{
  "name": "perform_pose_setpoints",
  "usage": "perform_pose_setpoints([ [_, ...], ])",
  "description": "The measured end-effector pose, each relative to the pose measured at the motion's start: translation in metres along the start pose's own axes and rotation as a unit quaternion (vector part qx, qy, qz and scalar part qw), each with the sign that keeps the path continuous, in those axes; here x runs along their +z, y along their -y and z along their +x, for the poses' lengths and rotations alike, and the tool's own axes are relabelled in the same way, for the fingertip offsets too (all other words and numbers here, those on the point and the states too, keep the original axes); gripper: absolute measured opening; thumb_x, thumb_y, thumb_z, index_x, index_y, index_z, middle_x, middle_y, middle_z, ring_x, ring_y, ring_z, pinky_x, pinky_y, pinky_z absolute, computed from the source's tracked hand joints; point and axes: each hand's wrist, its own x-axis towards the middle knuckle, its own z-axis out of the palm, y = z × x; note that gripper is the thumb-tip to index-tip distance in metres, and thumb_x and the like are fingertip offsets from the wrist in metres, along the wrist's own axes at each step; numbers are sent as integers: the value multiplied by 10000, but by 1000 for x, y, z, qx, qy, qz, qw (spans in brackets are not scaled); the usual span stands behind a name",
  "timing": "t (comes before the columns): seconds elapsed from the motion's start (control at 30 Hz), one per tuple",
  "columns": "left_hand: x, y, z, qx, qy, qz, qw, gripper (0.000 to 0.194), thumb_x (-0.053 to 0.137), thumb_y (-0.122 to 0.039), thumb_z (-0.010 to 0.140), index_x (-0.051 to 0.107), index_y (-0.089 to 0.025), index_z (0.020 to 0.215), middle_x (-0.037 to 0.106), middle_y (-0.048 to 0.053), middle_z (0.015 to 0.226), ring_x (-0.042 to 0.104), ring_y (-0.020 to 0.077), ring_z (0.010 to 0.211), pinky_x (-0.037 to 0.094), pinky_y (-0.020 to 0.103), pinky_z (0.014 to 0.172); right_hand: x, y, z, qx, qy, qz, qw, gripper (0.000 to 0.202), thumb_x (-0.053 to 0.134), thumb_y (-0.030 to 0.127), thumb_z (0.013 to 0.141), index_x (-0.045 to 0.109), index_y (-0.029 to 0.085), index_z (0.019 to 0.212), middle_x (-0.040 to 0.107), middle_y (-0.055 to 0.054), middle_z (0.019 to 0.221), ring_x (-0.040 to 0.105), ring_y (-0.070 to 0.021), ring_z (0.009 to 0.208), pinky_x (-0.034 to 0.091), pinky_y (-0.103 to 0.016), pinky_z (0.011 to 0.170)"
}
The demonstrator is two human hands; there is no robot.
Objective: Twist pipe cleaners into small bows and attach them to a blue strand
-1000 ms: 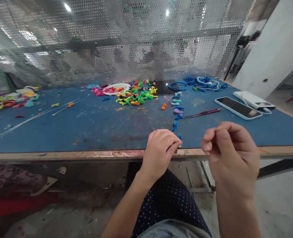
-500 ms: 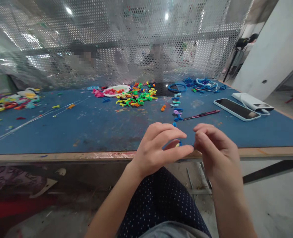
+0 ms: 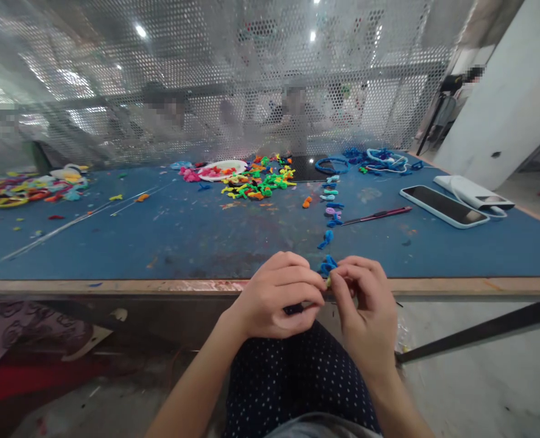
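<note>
Just above the table's front edge, my right hand (image 3: pixel 365 307) pinches at a small pale-yellow fuzzy piece (image 3: pixel 328 282) between thumb and fingers. My left hand (image 3: pixel 288 297) is closed beside it, fingers curled and their tips close to that piece; what they pinch, if anything, is too small to make out. A looped blue fuzzy piece (image 3: pixel 328 266) lies right beyond my fingertips. Past it, another blue knotted piece (image 3: pixel 326 239) begins a row running away from me, with a lilac piece (image 3: pixel 333 212) and light-blue and teal ones (image 3: pixel 328 197).
A dark red pen (image 3: pixel 377 215) lies right of the row. Farther right are a phone (image 3: pixel 444 206) and a white power bank (image 3: pixel 475 191) with a cable. Colourful pieces (image 3: pixel 260 185) are heaped by a white plate (image 3: pixel 224 170). A perforated metal screen (image 3: pixel 251 73) stands behind.
My hands have drawn together and dropped slightly towards the table edge. My left fingers have curled in from a wider spread. The blue pieces beyond them are now uncovered.
</note>
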Motion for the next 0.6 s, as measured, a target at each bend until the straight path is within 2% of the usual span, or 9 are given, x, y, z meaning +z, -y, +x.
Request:
perform_pose_setpoints([
  [0.17,9,-6,4,-164,8,-109,980,59,630,-135,763,639,-178,723,657,7,702,565,146,741,453,280,743,3,-6,-9,-57,-24,-58,996,114,548,89,867,601,186,897,563,-55,938,561,-157,853,480,-285,681],
  [0.3,15,-12,9,-348,-8,-164,923,136,602,-238,831,647,-163,728,594,1,723,534,114,690,412,214,608,7,-10,-12,-82,-58,-86,991,123,573,79,855,599,184,913,569,-51,951,561,-161,903,471,-300,757],
  [0.37,17,-14,13,-408,-20,-207,889,178,594,-286,849,657,-161,738,596,-8,720,528,98,661,395,194,578,9,-11,-13,-90,-82,-96,988,132,584,74,848,601,182,922,569,-53,956,560,-163,918,465,-301,775],
  [0.5,16,-14,20,-429,-24,-353,831,213,561,-277,875,677,-148,752,644,-8,711,575,90,688,449,168,662,11,-16,-14,-97,-131,-105,981,157,605,68,835,617,185,939,572,-58,958,559,-177,928,458,-325,803],
  [0.6,14,-14,22,-432,-33,-383,816,214,533,-257,894,710,-149,841,679,2,736,608,91,723,467,156,704,11,-19,-15,-108,-153,-104,977,180,612,67,831,630,196,955,567,-62,962,559,-187,921,459,-347,810],
])
